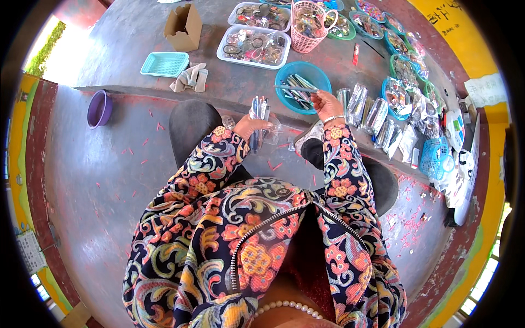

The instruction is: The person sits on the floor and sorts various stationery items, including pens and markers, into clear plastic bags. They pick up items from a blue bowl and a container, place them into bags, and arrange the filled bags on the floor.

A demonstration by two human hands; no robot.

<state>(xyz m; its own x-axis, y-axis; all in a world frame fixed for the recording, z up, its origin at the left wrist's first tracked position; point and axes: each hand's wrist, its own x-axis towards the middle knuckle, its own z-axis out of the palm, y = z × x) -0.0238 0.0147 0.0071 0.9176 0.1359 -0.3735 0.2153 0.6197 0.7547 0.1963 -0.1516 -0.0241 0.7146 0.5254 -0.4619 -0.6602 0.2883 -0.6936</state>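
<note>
My left hand [251, 127] is closed around a clear plastic bag [273, 130] with a bundle of slim pens [260, 106] standing up out of it. My right hand [327, 105] pinches one slim grey pen [296, 88], held nearly level over a round blue basin [324, 81]. Inside that basin lie several loose pens [298, 99], pale, dark and greenish. Just right of my right hand, filled clear packets [358, 105] stand in a row on the raised ledge.
White trays [255, 64] of hair bands and a pink basket [307, 44] stand farther back. A cardboard box [183, 30], turquoise tray [164, 64] and cloth [190, 77] are left of them. A purple basin [99, 109] sits on the lower floor. More filled baskets [395, 98] line the right.
</note>
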